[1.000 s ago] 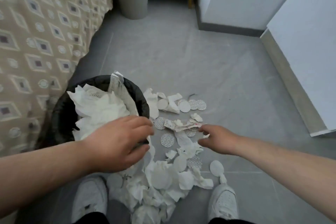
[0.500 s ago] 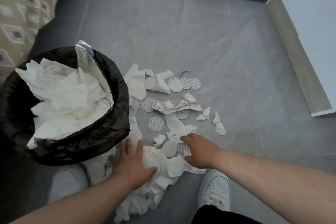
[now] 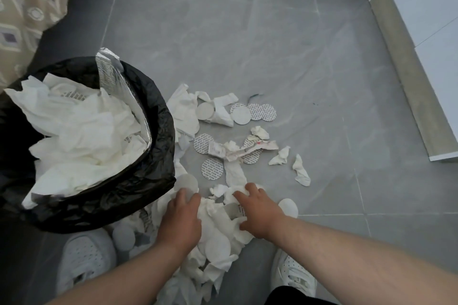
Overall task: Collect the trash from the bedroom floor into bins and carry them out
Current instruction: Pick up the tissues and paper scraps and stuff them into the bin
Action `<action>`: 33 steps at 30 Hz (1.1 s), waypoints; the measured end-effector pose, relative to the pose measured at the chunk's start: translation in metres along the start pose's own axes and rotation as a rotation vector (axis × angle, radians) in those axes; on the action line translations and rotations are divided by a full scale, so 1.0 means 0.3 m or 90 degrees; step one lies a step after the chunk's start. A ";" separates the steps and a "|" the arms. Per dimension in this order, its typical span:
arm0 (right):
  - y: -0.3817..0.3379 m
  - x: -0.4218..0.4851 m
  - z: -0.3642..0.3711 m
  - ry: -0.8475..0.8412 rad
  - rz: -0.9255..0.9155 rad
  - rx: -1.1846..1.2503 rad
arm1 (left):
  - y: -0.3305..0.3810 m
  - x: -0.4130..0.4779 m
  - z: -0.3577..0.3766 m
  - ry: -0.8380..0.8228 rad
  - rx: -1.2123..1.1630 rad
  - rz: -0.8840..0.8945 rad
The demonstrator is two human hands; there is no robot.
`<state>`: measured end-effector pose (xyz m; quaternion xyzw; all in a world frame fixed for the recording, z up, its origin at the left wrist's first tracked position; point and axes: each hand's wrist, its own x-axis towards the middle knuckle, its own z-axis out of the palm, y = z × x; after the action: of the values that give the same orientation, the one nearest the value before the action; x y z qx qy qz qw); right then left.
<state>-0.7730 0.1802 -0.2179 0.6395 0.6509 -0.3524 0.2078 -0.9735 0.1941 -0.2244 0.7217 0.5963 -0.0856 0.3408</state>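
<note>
- Gathering is the step in hand, seen from the head camera: the person crouches over a heap of crumpled tissue lying on the grey floor between their white shoes, just beside the black-lined bin.
- The left hand lies on the near side of the heap, fingers straight and close together, pressing the paper down rather than pinching it.
- The right hand sits on the other side, fingers bent into the tissue; whether they have closed round any of it I cannot tell.
- The bin is heaped with tissue to the rim, a foil pouch standing up in it, so I'd keep loads small and push them down, or paper may spill back over the liner.
- Best to draw both hands together under the heap and squeeze before lifting; the flat round discs further out would likely slip from a loose scoop and want picking singly.
- Two scraps lie apart to the right, easily missed.
</note>
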 end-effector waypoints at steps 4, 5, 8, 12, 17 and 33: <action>0.014 -0.003 0.014 0.018 0.023 0.080 | -0.005 0.008 -0.010 0.021 -0.080 0.022; 0.022 -0.005 0.008 0.021 0.032 0.104 | -0.001 0.010 -0.015 0.022 -0.100 0.025; 0.056 -0.008 -0.040 0.043 0.068 0.182 | 0.019 0.025 -0.050 0.031 -0.149 0.013; 0.094 -0.035 -0.165 0.048 0.078 0.240 | 0.060 0.047 -0.129 0.049 -0.201 -0.006; 0.097 -0.132 -0.358 0.087 0.054 0.281 | 0.135 0.053 -0.245 0.054 -0.227 0.019; -0.081 -0.518 -0.766 0.303 0.026 0.617 | 0.308 -0.160 -0.943 0.227 -0.522 0.066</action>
<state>-0.7404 0.2416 0.0516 0.7365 0.4303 -0.4536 -0.2579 -0.9817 0.3184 0.0501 0.5594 0.5936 0.3007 0.4942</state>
